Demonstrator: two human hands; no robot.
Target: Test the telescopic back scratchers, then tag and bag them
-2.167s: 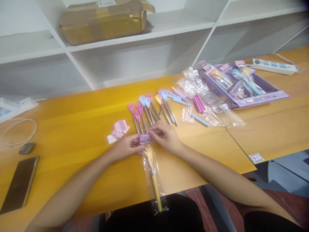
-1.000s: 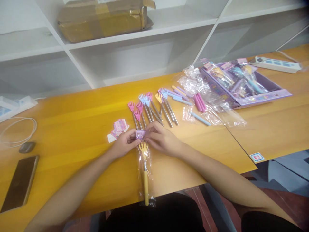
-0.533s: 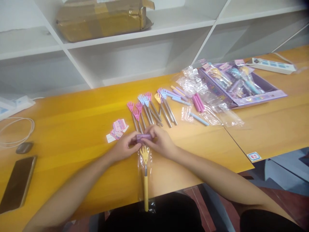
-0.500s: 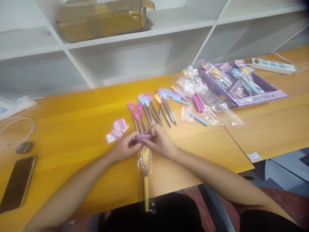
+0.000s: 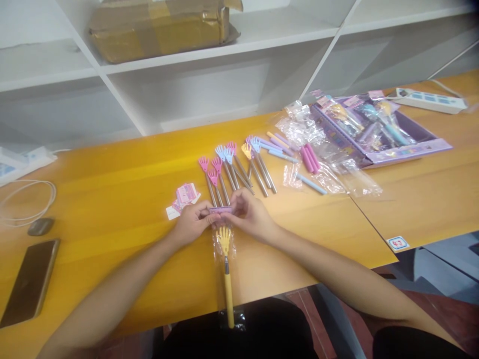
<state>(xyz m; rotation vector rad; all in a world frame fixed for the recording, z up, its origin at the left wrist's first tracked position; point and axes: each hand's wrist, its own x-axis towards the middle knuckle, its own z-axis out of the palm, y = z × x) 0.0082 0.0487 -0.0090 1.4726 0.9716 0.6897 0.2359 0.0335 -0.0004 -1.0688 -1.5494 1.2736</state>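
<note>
A small purple-pink card (image 5: 220,210) is pinched between my left hand (image 5: 192,219) and my right hand (image 5: 252,214), at the top of a clear plastic bag (image 5: 234,244). Inside the bag lies a yellow back scratcher (image 5: 228,289), hand-shaped end toward my fingers and handle reaching past the table's front edge. Both hands have thumbs pressed on the card's near side. Just beyond them are several back scratcher rods with pink heads (image 5: 213,175), blue heads (image 5: 228,155) and a yellow head (image 5: 247,150). Left of them lies a pile of printed cards (image 5: 186,193).
Coloured handle tubes (image 5: 310,158) and clear bags (image 5: 297,124) lie right of the rods. A purple display box (image 5: 411,153) holds packed items, near a power strip (image 5: 430,101). At left are a phone (image 5: 30,284), a dark mouse-like object (image 5: 40,227) and a cable (image 5: 54,192).
The card between my hands has tilted and now shows as a thinner strip. My hands stay in nearly the same spot, and the view has shifted slightly.
</note>
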